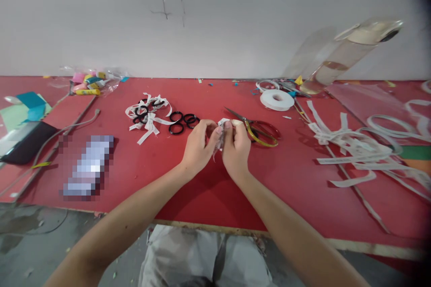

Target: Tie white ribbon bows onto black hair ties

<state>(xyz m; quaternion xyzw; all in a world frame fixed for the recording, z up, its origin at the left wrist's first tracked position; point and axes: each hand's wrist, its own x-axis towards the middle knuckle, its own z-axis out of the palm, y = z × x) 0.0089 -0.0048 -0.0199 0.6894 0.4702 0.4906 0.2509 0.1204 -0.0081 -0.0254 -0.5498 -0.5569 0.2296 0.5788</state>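
Note:
My left hand (198, 147) and my right hand (237, 150) meet above the red table, fingers closed in a pinch. Between their fingertips is a small piece of white ribbon (218, 144) with dark print; its frayed-looking end hangs down, and the fingers hide most of it. Just beyond my right hand lies a pair of scissors (249, 126) with yellow and red handles. To the left of my hands are several black hair ties (176, 128). Beside those sits a pile of hair ties with white ribbon bows (150, 121).
A white ribbon roll (276, 99) and a tilted clear bottle (333, 69) stand near the wall. Cut ribbon strips (353, 148) spread on the right. A blurred-out phone (89, 166), a cable (72, 125), a dark case (28, 141) and bagged small items (89, 83) are on the left.

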